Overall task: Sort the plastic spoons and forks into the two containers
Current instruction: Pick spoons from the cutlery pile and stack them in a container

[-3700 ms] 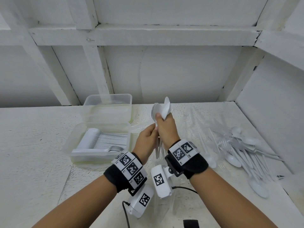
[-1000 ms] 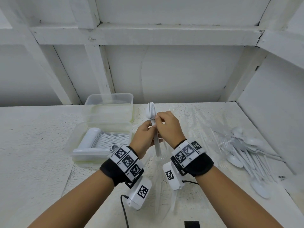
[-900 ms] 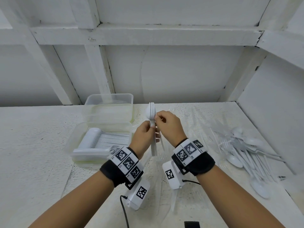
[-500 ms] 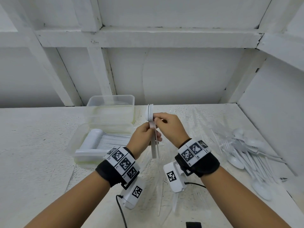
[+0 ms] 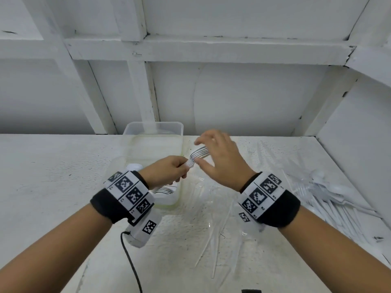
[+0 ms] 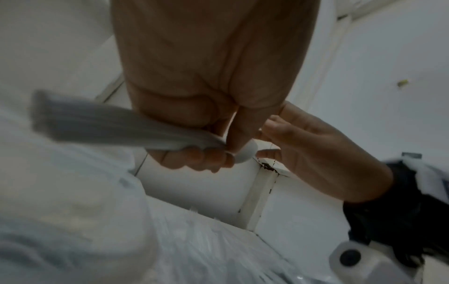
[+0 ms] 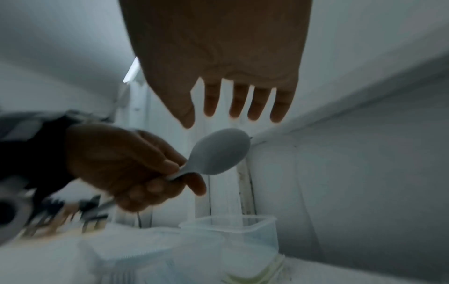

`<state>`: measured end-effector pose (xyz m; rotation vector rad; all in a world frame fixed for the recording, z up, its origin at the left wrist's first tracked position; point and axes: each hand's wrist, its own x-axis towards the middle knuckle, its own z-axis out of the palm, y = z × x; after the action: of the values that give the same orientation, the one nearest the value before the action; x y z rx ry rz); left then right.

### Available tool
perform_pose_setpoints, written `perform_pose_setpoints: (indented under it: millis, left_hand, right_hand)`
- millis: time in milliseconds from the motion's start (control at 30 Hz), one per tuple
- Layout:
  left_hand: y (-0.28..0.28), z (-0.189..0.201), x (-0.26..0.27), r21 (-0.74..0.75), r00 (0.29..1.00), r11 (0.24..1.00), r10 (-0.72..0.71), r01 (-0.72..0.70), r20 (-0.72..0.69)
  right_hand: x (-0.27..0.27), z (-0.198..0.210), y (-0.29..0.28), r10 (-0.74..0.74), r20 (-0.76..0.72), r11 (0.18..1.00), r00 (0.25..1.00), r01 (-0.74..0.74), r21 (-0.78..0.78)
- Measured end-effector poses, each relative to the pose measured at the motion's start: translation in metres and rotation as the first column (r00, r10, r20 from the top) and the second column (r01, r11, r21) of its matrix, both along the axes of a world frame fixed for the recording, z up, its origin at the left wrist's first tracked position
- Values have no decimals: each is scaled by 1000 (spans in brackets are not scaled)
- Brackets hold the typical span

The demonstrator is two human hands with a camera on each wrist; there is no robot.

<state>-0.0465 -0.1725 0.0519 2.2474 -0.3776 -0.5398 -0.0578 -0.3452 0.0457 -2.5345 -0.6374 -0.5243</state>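
My left hand (image 5: 182,166) grips a stack of white plastic spoons (image 5: 198,157) by the handles, lying level with the bowls pointing right. The right hand (image 5: 201,152) is spread open around the bowls, its fingers straight and holding nothing. In the left wrist view the blurred handles (image 6: 97,124) stick out of my fist. The right wrist view shows the outer spoon bowl (image 7: 221,151) just below my straight fingers (image 7: 255,103). Two clear containers stand to the left: the near container (image 5: 169,203) holds stacked white cutlery, and the far container (image 5: 152,129) looks empty.
A loose pile of white spoons and forks (image 5: 330,197) lies at the right by the side wall. Crumpled clear wrap (image 5: 211,210) covers the table in front of me. A black cable (image 5: 131,263) hangs from the left wrist camera. White walls close the back and right.
The spoon stack has tipped from upright to level. My right hand has let go of it and spread open; the left hand alone now holds the stack.
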Motion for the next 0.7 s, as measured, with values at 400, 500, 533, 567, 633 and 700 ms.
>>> perform_pose_setpoints:
  millis: [400, 500, 533, 567, 633, 700]
  left_hand:
    - [54, 15, 6, 88, 999, 996, 34, -34, 1]
    - [73, 12, 9, 167, 999, 986, 9, -17, 48]
    - [81, 11, 11, 196, 997, 980, 1, -17, 82]
    - [88, 9, 13, 207, 992, 978, 15, -41, 124]
    - [106, 6, 21, 123, 960, 969, 187, -216, 208]
    - [128, 0, 33, -16, 856, 886, 452, -463, 250]
  right_hand:
    - [20, -14, 59, 219, -7, 931, 976, -211, -297]
    - [28, -19, 77, 229, -40, 917, 973, -229, -326]
    - [29, -20, 82, 219, -72, 914, 973, -231, -334]
    - [31, -22, 87, 193, -123, 914, 973, -224, -339]
    - [34, -25, 95, 131, -226, 922, 965, -203, -331]
    - [36, -30, 103, 92, -305, 922, 948, -197, -333]
